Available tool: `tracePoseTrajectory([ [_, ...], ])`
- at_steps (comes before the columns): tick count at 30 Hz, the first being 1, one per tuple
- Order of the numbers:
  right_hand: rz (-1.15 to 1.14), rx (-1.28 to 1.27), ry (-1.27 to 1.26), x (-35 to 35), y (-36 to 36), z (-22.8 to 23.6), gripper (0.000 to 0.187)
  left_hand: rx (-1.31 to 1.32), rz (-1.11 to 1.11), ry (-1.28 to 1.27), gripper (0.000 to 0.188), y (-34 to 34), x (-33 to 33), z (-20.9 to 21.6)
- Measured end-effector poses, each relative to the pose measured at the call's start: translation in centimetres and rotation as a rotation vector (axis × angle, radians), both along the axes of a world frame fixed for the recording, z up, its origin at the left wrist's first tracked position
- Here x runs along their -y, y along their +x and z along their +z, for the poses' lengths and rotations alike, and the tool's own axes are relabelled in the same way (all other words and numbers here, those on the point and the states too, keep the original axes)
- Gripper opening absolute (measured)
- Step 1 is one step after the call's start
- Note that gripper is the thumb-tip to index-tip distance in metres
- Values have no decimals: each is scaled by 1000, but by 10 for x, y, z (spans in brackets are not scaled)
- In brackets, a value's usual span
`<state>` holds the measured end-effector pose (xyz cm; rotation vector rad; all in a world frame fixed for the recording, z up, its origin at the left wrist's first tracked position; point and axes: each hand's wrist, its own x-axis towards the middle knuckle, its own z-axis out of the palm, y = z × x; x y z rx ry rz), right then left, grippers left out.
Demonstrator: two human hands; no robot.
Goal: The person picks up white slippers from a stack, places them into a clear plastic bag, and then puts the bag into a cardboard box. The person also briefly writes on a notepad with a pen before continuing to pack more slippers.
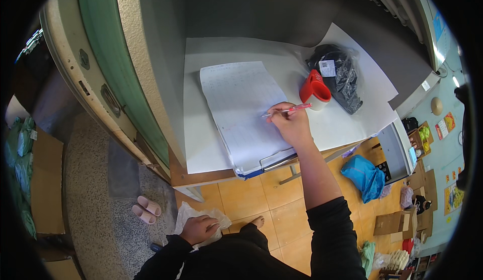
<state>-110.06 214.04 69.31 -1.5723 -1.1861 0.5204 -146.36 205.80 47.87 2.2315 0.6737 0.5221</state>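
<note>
My right hand (pixel 293 125) is closed round a red and clear pen (pixel 297 108), its tip at the written sheets of paper (pixel 241 103). These sheets lie on a clipboard (pixel 276 164), whose blue edge and metal clip face me. Low at my left side, my left hand (pixel 200 229) has its fingers curled on a translucent white plastic bag (pixel 183 212). Just beyond my right hand stands a red and white cup-like holder (pixel 316 91). Behind it lies a black item in a clear plastic bag (pixel 339 78) with a white label.
White paper (pixel 337 131) covers the table, with grey panels (pixel 241 8) around its back. An open green-edged door (pixel 105 68) stands at left. Pink slippers (pixel 146 209) lie on the speckled floor. At right are a blue bag (pixel 363 178) and cardboard boxes (pixel 390 223).
</note>
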Motion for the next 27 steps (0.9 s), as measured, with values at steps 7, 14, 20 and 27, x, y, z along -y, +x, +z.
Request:
tracePoseTrajectory([
  [7, 17, 58, -41, 1, 2, -1, 11, -10, -1, 7, 19, 0, -1, 0],
  [14, 4, 41, -47, 2, 1, 2, 11, 8, 6, 23, 19, 2, -1, -1],
  [20, -19, 9, -34, 2, 1, 3, 11, -12, -4, -6, 19, 2, -2, 0],
  [27, -23, -1, 20, 0, 1, 1, 12, -9, 0, -5, 20, 1, -2, 0],
])
